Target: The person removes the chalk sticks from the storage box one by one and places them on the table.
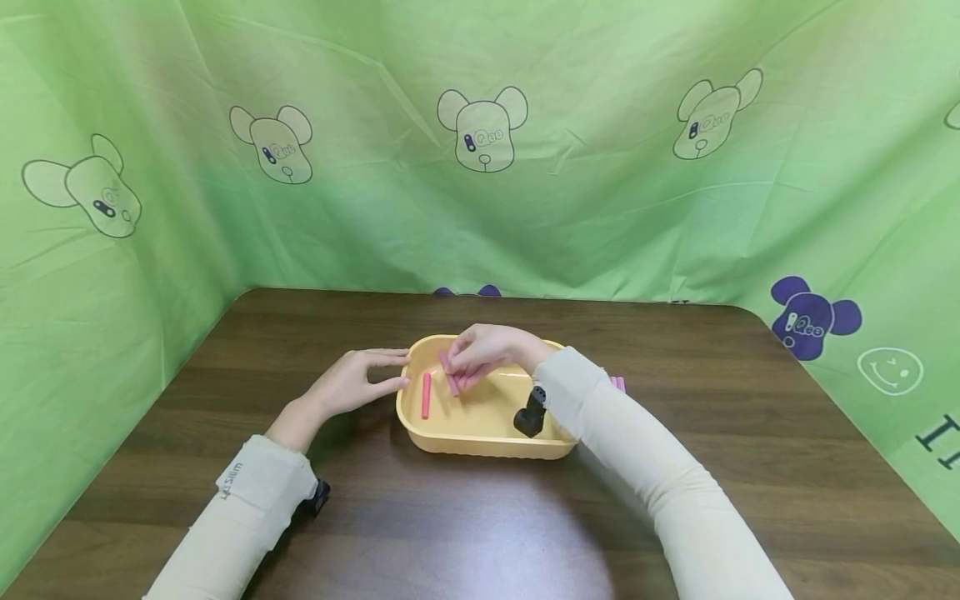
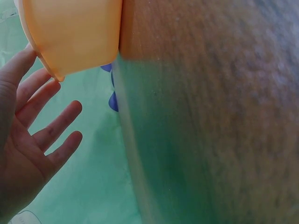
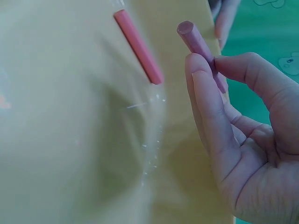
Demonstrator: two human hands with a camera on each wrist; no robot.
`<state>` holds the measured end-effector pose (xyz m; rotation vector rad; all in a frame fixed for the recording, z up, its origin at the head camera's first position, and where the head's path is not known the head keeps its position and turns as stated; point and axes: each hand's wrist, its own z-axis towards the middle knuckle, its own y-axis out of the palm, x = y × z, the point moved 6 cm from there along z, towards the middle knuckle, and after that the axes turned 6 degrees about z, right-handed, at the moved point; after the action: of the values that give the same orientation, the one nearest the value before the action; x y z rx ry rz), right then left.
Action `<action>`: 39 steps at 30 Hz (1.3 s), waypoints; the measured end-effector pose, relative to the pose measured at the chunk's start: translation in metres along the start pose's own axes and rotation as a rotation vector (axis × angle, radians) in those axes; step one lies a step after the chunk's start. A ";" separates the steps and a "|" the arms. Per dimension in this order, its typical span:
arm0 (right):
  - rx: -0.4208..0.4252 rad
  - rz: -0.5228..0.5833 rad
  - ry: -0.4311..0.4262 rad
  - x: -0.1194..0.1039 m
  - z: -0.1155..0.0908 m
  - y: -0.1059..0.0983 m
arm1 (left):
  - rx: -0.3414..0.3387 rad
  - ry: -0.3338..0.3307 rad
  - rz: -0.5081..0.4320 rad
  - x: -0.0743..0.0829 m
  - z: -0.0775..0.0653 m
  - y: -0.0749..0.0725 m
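A pale yellow oblong tub (image 1: 480, 447) sits on the table. Inside its left end lies a coral-pink stick (image 1: 426, 396), straight and slim with flat sides. Over the tub my right hand (image 1: 487, 350) pinches a mauve stick (image 3: 198, 44) between thumb and fingertips; the stick slants in the grip, its upper end sticking out. My left hand (image 1: 347, 385) is at the tub's left end, fingers extended, thumb and fingertips right at the rim. In the left wrist view, two of that hand's fingers (image 2: 60, 128) stand apart from the tub wall.
More pinkish-purple sticks (image 1: 618, 384) show to the right of the tub, partly hidden behind my right forearm. A black wrist camera (image 1: 531, 412) hangs over the tub's right half. The dark wooden table (image 1: 450, 533) is bounded by a green printed cloth (image 1: 480, 225).
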<state>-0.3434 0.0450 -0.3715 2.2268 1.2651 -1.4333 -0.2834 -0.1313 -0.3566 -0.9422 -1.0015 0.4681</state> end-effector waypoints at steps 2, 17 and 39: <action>0.006 0.008 -0.001 -0.001 -0.003 -0.002 | -0.002 -0.001 -0.003 0.000 0.000 0.000; -0.008 0.010 -0.049 -0.002 -0.023 -0.016 | 0.002 -0.007 -0.005 0.000 -0.001 0.001; 0.035 0.016 -0.057 0.008 -0.047 -0.037 | 0.009 -0.002 -0.015 0.000 -0.001 0.002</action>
<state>-0.3398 0.0992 -0.3450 2.1965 1.2105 -1.5137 -0.2822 -0.1313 -0.3585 -0.9255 -1.0068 0.4609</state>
